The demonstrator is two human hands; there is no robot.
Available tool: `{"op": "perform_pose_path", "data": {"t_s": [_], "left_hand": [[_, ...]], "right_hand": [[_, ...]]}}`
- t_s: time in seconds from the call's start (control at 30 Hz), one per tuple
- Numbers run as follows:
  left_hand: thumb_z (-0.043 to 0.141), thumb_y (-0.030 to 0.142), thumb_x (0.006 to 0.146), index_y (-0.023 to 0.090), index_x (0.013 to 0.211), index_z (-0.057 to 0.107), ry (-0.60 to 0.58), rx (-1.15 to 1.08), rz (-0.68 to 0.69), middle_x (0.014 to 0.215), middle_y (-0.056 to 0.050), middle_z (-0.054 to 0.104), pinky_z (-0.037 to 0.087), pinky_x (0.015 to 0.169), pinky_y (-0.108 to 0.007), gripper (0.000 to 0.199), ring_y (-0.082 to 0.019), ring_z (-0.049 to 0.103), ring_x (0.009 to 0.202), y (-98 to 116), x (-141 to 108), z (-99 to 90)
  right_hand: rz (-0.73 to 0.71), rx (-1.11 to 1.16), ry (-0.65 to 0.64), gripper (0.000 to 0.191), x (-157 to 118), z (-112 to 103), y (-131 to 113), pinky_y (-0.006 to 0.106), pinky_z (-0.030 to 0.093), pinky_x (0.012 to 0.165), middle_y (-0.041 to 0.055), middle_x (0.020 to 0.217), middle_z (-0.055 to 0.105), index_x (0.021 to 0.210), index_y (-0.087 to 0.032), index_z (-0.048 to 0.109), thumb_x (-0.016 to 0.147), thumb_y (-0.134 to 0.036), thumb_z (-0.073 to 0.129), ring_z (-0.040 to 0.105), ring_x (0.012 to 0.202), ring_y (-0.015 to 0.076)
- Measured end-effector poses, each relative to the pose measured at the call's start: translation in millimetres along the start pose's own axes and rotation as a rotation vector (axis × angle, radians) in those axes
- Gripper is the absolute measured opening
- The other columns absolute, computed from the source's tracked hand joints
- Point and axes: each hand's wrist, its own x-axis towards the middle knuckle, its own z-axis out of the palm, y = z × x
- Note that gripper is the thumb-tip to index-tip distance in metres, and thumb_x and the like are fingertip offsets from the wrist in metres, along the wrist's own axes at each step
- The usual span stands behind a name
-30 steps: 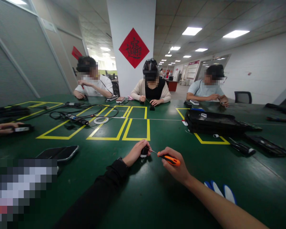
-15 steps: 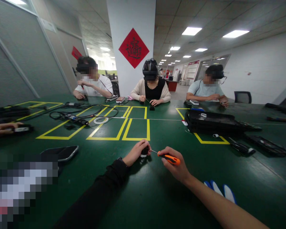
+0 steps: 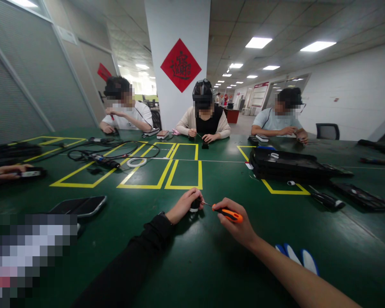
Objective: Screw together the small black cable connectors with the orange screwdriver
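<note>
Both hands [image 3: 183, 207] [image 3: 240, 229] curled, gripping screwdriver [image 3: 229, 214], black device [image 3: 195, 205]

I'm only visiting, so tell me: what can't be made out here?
All in the head view:
- Small dark part: largely hidden by the grip of the left hand.
- Screwdriver tip: too small to tell whether it meets a screw; the right hand holds the handle.
- Blue-and-white item: partly hidden by the right forearm.
- Lower-left patch: pixelated.
- Co-worker's arm behind the hand at far left: cut off by the edge.
</note>
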Motion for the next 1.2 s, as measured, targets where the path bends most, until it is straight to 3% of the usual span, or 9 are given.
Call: {"op": "perform_pose_path", "data": {"t_s": [0.33,0.47,0.57,0.77,0.97,1.07,1.2], "left_hand": [[0.044,0.045,0.079,0.016,0.078,0.05,0.04,0.036,0.008,0.075,-0.002,0.059,0.043,0.06,-0.022,0.029,-0.01,0.057,0.062,2,0,0.9],[0.05,0.04,0.078,0.017,0.083,0.05,0.104,0.079,0.068,0.082,-0.002,0.059,0.043,0.067,-0.023,0.023,-0.01,0.058,0.071,-1,2,-2.4],[0.051,0.04,0.077,0.018,0.085,0.049,0.171,0.158,0.101,0.084,-0.002,0.059,0.043,0.068,-0.023,0.024,-0.011,0.057,0.073,-6,5,-7.0],[0.05,0.043,0.076,0.017,0.083,0.051,0.329,0.379,0.154,0.076,-0.001,0.059,0.041,0.06,-0.022,0.026,-0.011,0.054,0.066,-14,9,-14.9],[0.053,0.04,0.073,0.017,0.079,0.053,0.394,0.329,0.174,0.103,-0.006,0.059,0.042,0.07,-0.025,0.024,-0.013,0.055,0.079,-7,6,-19.1],[0.053,0.04,0.074,0.017,0.079,0.053,0.4,0.398,0.181,0.089,-0.004,0.06,0.041,0.066,-0.024,0.024,-0.013,0.054,0.076,-4,5,-22.7],[0.052,0.041,0.074,0.017,0.081,0.056,0.405,0.471,0.174,0.074,-0.001,0.058,0.04,0.06,-0.023,0.025,-0.013,0.052,0.067,-1,4,-25.3]], "right_hand": [[0.084,0.037,-0.031,0.016,0,-1,0,0.027,0.042,0.067,0.003,0.084,0.056,0.09,-0.018,0.058,0.081,-0.024,0.047,0.052,0.073,0.0134],[0.195,0.025,0.069,0.023,1,0,5,0.025,0.044,0.063,0.0027,0.085,0.057,0.1,-0.019,0.055,0.081,-0.025,0.045,0.054,0.068,0.0119],[0.226,-0.057,0.131,0.021,4,-1,9,0.026,0.044,0.066,0.0025,0.085,0.059,0.095,-0.019,0.057,0.077,-0.027,0.05,0.055,0.071,0.0131],[0.226,-0.208,0.004,0.022,9,-2,26,0.031,0.04,0.082,0.0027,0.096,0.059,0.098,-0.021,0.058,0.077,-0.021,0.051,0.054,0.089,0.0159],[0.307,-0.47,-0.12,0.017,13,8,39,0.026,0.038,0.066,0.0029,0.086,0.055,0.088,-0.02,0.058,0.08,-0.033,0.05,0.052,0.076,0.0149],[0.313,-0.535,-0.178,0.022,18,13,40,0.024,0.035,0.061,0.0015,0.081,0.053,0.083,-0.02,0.056,0.083,-0.04,0.045,0.05,0.072,0.0135],[0.292,-0.51,-0.172,0.024,21,14,43,0.024,0.035,0.063,0.0017,0.082,0.05,0.083,-0.019,0.056,0.088,-0.033,0.036,0.049,0.072,0.0122]]}}
